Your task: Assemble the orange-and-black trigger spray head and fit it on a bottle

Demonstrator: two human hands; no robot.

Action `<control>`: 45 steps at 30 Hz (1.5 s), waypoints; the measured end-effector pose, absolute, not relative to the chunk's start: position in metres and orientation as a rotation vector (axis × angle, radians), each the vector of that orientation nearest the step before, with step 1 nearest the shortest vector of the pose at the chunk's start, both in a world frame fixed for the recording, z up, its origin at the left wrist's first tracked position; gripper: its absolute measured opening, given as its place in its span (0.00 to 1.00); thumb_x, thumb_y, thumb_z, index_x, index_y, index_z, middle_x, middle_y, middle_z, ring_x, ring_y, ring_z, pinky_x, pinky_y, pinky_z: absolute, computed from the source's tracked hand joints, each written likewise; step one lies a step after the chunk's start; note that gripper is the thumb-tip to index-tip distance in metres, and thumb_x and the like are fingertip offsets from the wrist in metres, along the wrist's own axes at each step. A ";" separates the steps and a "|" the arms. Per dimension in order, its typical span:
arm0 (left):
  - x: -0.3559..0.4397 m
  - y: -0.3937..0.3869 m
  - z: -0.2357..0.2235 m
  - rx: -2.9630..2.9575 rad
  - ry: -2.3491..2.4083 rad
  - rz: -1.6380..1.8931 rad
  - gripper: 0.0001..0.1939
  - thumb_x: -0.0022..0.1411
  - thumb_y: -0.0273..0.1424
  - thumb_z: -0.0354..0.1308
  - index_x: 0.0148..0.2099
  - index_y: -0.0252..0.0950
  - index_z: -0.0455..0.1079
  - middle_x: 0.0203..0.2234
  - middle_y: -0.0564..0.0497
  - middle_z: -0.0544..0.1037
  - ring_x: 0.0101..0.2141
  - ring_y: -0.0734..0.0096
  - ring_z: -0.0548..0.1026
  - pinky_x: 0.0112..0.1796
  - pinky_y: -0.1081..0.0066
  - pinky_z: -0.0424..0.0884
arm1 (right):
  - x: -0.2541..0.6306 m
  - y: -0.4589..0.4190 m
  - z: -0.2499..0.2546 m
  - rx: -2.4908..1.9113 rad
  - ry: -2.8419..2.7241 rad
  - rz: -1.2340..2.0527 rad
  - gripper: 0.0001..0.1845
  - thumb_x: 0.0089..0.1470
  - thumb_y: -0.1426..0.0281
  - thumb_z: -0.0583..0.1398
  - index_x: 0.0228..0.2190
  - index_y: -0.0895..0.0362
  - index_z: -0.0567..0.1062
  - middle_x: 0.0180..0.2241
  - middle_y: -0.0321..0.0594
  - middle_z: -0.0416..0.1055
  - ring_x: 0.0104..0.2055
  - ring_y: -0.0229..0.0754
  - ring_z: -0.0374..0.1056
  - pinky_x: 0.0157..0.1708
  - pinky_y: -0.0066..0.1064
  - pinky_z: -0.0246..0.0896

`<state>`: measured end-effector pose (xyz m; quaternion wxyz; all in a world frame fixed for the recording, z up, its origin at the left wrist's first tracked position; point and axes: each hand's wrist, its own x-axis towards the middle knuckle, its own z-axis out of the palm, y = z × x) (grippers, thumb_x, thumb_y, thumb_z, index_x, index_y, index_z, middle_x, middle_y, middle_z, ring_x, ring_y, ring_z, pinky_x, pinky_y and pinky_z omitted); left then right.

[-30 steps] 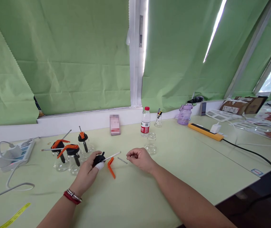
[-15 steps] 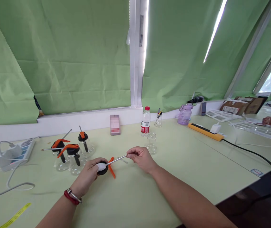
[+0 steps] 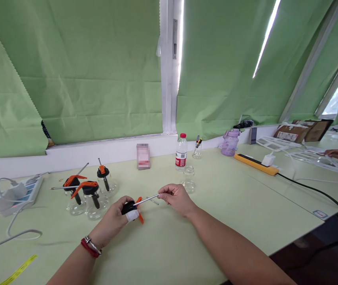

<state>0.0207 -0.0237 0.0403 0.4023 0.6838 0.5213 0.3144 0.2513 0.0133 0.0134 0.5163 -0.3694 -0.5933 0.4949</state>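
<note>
Black plastic, maybe a lid (image 3: 128, 207), has just turned in the left hand (image 3: 112, 219), which grips it. The right hand (image 3: 178, 200) pinches the metal rod's (image 3: 146, 199) far end, so 2 hands steady these parts near the orange piece (image 3: 140, 218) on the table (image 3: 171, 253).

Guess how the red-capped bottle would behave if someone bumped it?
The bottle stands upright, tall and narrow, so a push high up could well tip it. Its sides look round, so it would probably roll once down. It looks like thin clear plastic, likely to give when squeezed; I can't tell how full it is.
</note>
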 end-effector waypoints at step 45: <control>0.015 -0.016 0.035 1.660 1.376 0.766 0.17 0.53 0.46 0.56 0.31 0.36 0.64 0.19 0.61 0.53 0.21 0.77 0.50 0.22 0.76 0.48 | 0.251 0.015 0.007 -0.961 -1.599 1.199 0.19 0.52 0.53 0.55 0.33 0.57 0.70 0.24 0.36 0.68 0.22 0.33 0.56 0.24 0.26 0.54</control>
